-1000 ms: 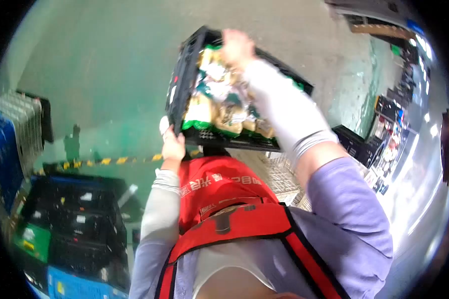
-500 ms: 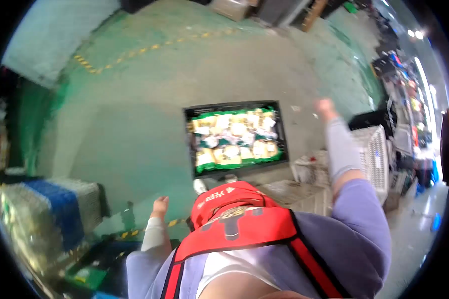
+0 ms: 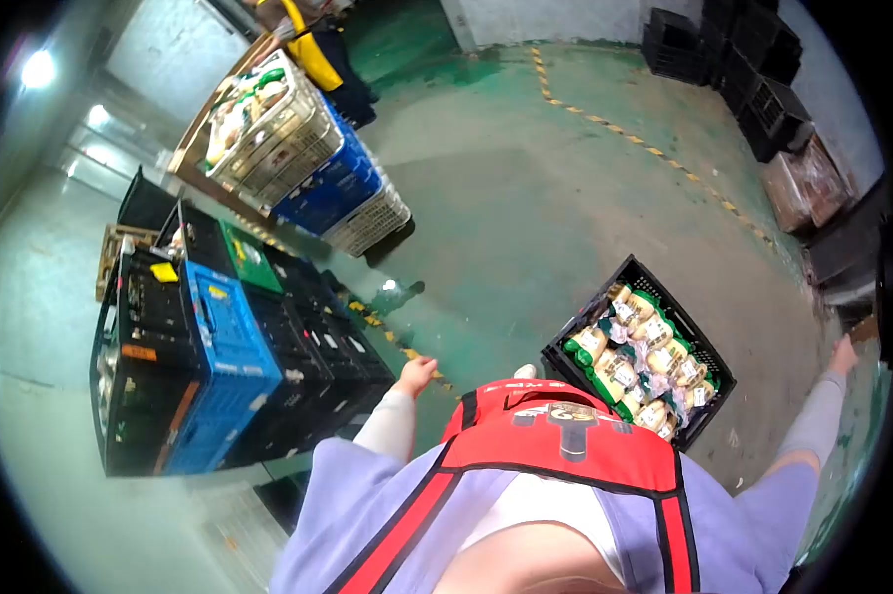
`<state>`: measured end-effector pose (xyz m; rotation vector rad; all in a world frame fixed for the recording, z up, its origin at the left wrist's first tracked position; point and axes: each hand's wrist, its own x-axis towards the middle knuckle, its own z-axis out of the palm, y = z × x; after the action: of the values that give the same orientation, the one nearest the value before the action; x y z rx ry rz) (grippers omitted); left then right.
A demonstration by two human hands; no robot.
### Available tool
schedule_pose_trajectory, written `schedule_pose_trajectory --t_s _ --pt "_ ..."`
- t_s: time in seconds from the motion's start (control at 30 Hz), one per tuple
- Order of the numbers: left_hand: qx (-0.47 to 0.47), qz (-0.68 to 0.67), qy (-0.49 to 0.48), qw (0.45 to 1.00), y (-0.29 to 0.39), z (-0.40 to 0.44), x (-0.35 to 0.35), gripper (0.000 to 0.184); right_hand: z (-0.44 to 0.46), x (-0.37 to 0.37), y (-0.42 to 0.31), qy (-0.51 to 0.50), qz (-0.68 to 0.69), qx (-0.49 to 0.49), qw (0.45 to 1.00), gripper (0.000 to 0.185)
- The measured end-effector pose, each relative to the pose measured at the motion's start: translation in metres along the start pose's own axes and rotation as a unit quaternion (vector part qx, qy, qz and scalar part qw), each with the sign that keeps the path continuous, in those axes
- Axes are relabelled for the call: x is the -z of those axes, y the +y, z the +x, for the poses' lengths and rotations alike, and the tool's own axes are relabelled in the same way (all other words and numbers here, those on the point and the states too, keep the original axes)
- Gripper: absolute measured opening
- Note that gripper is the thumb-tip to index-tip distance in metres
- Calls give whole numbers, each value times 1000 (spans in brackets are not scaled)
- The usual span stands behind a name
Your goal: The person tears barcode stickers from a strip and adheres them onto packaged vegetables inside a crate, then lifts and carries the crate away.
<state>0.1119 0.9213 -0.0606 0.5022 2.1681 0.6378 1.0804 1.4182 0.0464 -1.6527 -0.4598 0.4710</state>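
A black plastic crate (image 3: pixel 714 421) sits on the floor at my front right, filled with bagged pale produce (image 3: pixel 652 351) in green-edged packs with white labels. My left hand (image 3: pixel 419 376) hangs in the air at my left side, its fingers curled in, and nothing shows in it. It is nearest to a stack of black crates (image 3: pixel 313 342), apart from them. Out at the far right, my right hand (image 3: pixel 843 354) is raised on a stretched arm, beyond the crate of produce and not touching it. Its fingers are too small and blurred to read.
At left, a blue crate (image 3: pixel 231 371) stands among the black ones. Behind them, white crates (image 3: pixel 278 129) and a blue crate (image 3: pixel 333 178) are stacked, with a person (image 3: pixel 318 59) close by. Black crates (image 3: pixel 763 109) and a wrapped box (image 3: pixel 806 183) line the right wall.
My view has swung left, so the produce crate now appears farther right and turned. The crate stacks on the left have come into view. Both arms stay spread out.
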Motion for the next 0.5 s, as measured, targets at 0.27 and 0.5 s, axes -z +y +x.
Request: schedule_pose_trajectory --t_s 0.27,0.5 --pt "283 -77 10 956 -176 -168 -47 43 -53 -143 57 -312 -233 -9 921 25" --pt "206 -208 45 955 -125 -223 -87 42 -316 -179 241 -549 -428 45 717 15"
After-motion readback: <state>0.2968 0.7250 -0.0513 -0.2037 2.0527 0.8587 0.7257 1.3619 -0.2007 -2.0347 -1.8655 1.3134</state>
